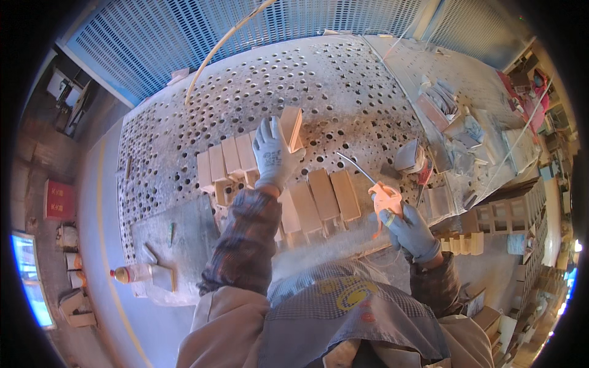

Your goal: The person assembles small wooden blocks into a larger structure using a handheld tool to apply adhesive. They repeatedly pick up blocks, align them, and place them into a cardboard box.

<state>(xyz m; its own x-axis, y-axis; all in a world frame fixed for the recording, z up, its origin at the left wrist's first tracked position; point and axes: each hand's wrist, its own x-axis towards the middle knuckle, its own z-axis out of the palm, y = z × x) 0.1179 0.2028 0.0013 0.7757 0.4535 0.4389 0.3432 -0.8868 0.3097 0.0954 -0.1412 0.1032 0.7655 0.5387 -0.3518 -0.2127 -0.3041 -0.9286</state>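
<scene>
My left hand (273, 158), in a grey glove, grips a light wooden block (291, 130) between fingers and thumb, at the far end of a row of similar blocks (225, 161). The block sits at a different angle from its neighbours. In my right hand (412, 234), also gloved, is an orange air blow gun (386, 199). Its long thin metal nozzle (356, 165) points up and left toward the blocks. A nearer row of wooden blocks (319, 199) lies between my two arms, partly covered by my left forearm.
The perforated grey worktable (245, 80) meets a blue slotted panel (184, 37) behind. A pale hose (224, 40) hangs over its far side. Sanding pads (408, 156) and stacked sheets (438, 101) lie right. A bottle (132, 273) lies near the left edge.
</scene>
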